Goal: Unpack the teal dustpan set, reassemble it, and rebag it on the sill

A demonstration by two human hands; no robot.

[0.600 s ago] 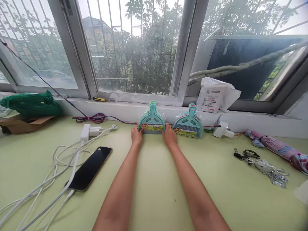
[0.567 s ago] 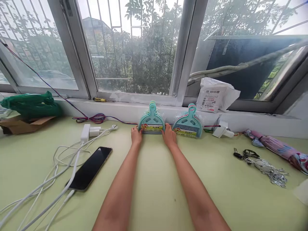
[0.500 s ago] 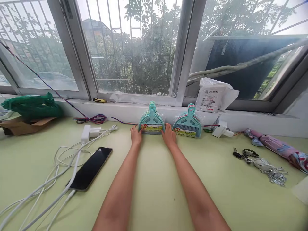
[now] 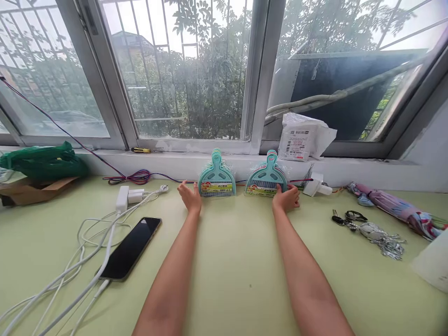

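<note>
A: Left hand?
B: Left hand [image 4: 191, 198]: spread wide, thumb apart from the fingers, wrist low near the tabletop [image 4: 231, 261]. The left stack [image 4: 216, 175] stands just beside the thumb; whether they touch, cannot tell.

A: Right hand?
B: Right hand [image 4: 287, 198]: thumb laid over the lower outer corner of the right stack [image 4: 266, 177], fingers bent at its outer side. Firm grip or light contact: cannot tell.

A: Forearms?
B: Forearms [image 4: 171, 275]: two, bare, reaching forward and slanting toward each other.

A: Materials of the stacks?
B: Dustpan-and-brush sets, teal plastic in front, several deep, other colours showing at the handles. Rounded, fan-like pans; looped handles upward; ribbed grey bristles; printed yellow-green label [image 4: 216, 187] across the front; clear, crinkled wrapping. Both stand upright between the two hands, a narrow gap separating them.

A: Left of the left hand?
B: Phone [image 4: 131, 247], flat, glossy black, nearer the wearer. Smooth white cables [image 4: 107, 252], looped, one crossing the phone. White adapter [image 4: 122, 199], blocky. Beyond these, a coiled red-and-blue cord [image 4: 138, 177]; farther out, a thin green bag [image 4: 45, 161] on a brown cardboard box [image 4: 38, 191].

A: Right of the right hand?
B: Keys [image 4: 338, 218] with silvery, tasselled charm [image 4: 374, 232]; folded pink patterned umbrella [image 4: 395, 205]. Behind the hand, on the sill: package [image 4: 297, 140], wrinkled white plastic, printed label.
</note>
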